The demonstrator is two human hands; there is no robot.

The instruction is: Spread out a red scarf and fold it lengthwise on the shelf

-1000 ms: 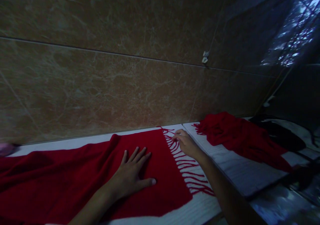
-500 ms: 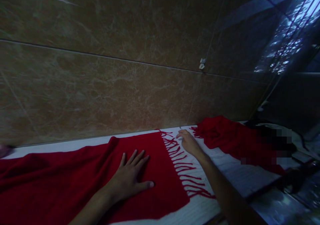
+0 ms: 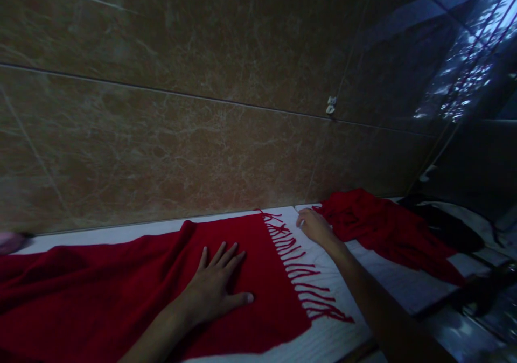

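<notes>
A red scarf [image 3: 121,282] with a fringe [image 3: 305,274] at its right end lies spread over a white-covered surface [image 3: 343,287]. Flat on the scarf, left of the fringe, my left hand [image 3: 216,285] presses down with its fingers spread. Beyond the fringe's far end, my right hand [image 3: 315,225] is low over the white cover, its fingers curled inward. Whatever its fingertips may hold is too small and dim to make out. The fringe strands lie mostly side by side, pointing right, and a few cross near the far end.
A second red fringed cloth [image 3: 375,225] lies bunched to the right, beside a black item [image 3: 444,225]. Behind everything rises a brown marbled tile wall [image 3: 202,153] with a small white fitting [image 3: 331,105]. Something pink [image 3: 12,242] shows at the left edge.
My right hand has drawn slightly right, away from the fringe, and its fingers are more curled. My left hand stays flat on the scarf. The whole view has shifted a little.
</notes>
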